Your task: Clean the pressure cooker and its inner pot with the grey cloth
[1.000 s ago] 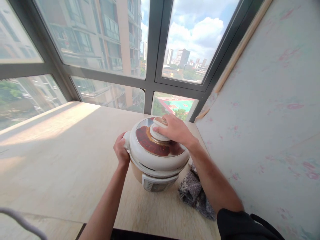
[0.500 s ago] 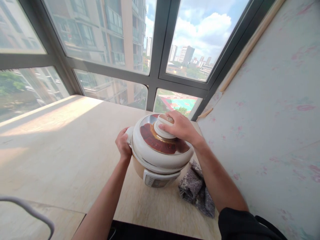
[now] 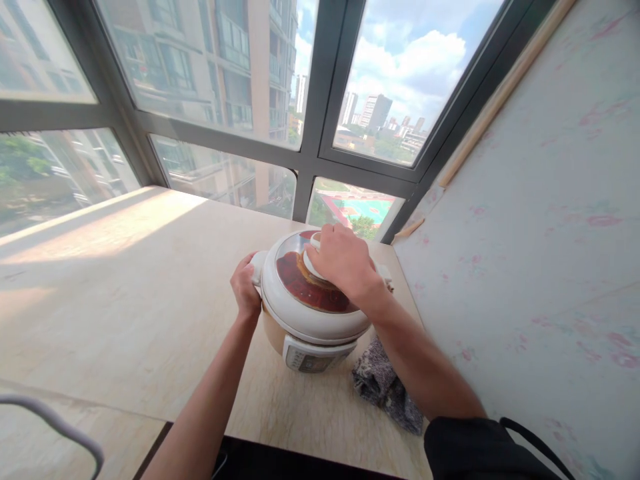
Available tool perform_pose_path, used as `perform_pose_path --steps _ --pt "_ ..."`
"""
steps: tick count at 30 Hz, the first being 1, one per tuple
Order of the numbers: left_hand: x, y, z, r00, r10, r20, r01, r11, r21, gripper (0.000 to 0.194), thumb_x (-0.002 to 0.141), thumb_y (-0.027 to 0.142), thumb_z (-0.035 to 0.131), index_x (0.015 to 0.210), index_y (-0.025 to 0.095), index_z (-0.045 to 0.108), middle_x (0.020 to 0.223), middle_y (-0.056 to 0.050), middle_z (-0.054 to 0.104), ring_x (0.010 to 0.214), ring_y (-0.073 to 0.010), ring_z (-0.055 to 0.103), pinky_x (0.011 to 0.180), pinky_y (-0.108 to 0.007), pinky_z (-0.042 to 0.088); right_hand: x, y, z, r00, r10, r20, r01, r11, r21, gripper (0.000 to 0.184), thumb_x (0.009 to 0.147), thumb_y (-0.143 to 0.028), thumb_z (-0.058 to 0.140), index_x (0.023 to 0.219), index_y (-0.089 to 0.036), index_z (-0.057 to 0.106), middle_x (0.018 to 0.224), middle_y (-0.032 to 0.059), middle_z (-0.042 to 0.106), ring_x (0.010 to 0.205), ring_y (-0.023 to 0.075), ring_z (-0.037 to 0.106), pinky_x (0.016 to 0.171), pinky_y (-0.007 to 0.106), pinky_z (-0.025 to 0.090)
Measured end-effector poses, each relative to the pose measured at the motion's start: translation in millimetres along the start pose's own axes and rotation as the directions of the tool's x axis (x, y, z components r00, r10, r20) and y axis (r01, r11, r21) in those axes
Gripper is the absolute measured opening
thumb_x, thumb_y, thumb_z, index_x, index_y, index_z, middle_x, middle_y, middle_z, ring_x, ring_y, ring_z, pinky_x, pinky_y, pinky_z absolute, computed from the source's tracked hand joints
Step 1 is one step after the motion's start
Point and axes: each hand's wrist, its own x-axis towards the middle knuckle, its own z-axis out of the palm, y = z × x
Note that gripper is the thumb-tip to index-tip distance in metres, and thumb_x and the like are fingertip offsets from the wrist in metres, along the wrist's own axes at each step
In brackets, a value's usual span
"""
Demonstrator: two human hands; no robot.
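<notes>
A white and beige electric pressure cooker (image 3: 300,327) stands on the marble-look surface, its control panel (image 3: 313,357) facing me. Its round lid (image 3: 320,300), with a dark red and silver top, sits on the body. My left hand (image 3: 246,287) is wrapped round the white side handle (image 3: 257,267). On top, my right hand (image 3: 343,257) grips the lid's white knob, covering most of it. A crumpled grey patterned cloth (image 3: 383,387) lies by the cooker's front right, partly under my right forearm.
Grey-framed windows (image 3: 309,120) rise behind the cooker. A wall with floral paper (image 3: 525,267) closes off the right side. A grey cable (image 3: 55,420) curves across the lower left. Something black (image 3: 280,460) lies along the near edge.
My right hand has turned on the knob and moved slightly left, hiding more of it. The lid appears to have turned with it. My left hand keeps its hold on the side handle.
</notes>
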Motion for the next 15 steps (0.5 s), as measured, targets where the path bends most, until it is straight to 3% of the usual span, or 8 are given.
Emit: perform_pose_path --steps 4,15 --pt "0 -2 -1.5 0.998 -0.048 0.041 0.051 0.994 -0.092 0.041 0.075 0.043 0.051 0.095 0.014 0.072 0.086 -0.005 0.07 0.079 -0.0221 0.062 0.071 -0.031 0.048 4 7 9 0.993 -0.104 -0.052 0.104 0.995 0.002 0.044 0.1 -0.054 0.048 0.112 -0.014 0.063 0.11 0.0197 0.067 0.095 0.0302 0.066 0.072 0.037 0.051" --pt "6 -2 -1.3 0.994 -0.047 0.1 0.058 0.992 -0.11 0.048 0.072 0.053 0.05 0.093 0.015 0.07 0.082 -0.007 0.067 0.074 -0.0233 0.061 0.065 -0.032 0.047 8 25 12 0.959 -0.279 -0.053 0.278 0.96 -0.031 0.044 0.102 -0.051 0.045 0.106 -0.012 0.066 0.106 0.017 0.067 0.092 0.0273 0.063 0.068 0.033 0.04"
